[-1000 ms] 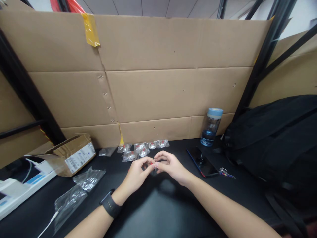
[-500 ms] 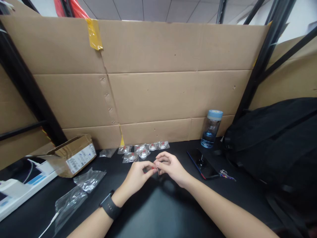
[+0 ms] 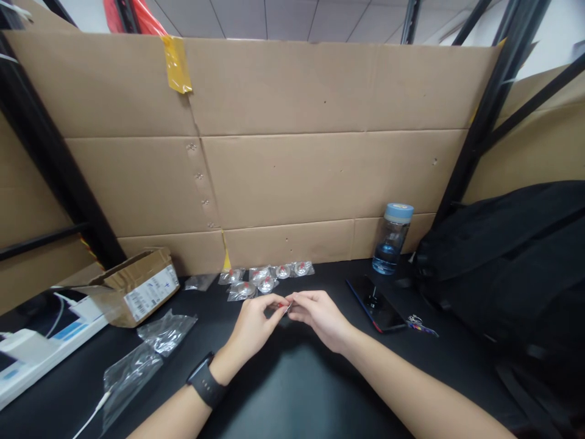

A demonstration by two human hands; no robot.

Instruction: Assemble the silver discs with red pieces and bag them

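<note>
My left hand (image 3: 254, 322), with a dark watch (image 3: 207, 380) on its wrist, pinches a small thin silver piece with a red part (image 3: 287, 308) between thumb and fingertips. My right hand (image 3: 323, 318) meets it from the other side, its thumb and fingers closed on the silver edge. Fingers cover most of the piece, so its full shape is hidden. Just beyond the hands lie several clear packets (image 3: 265, 283), each with a round silver item bearing a red mark.
Left are a torn cardboard box (image 3: 150, 292), crumpled plastic bags (image 3: 167, 332) and a white power strip (image 3: 55, 350). A phone (image 3: 377, 305), a keychain (image 3: 421, 326), a water bottle (image 3: 392, 241) and a black backpack (image 3: 507, 262) stand right. Cardboard (image 3: 283, 177) walls the back.
The right hand's fingers have lowered and straightened around the silver piece, which now tilts more flatly. The left hand keeps its pinch. The view has shifted slightly.
</note>
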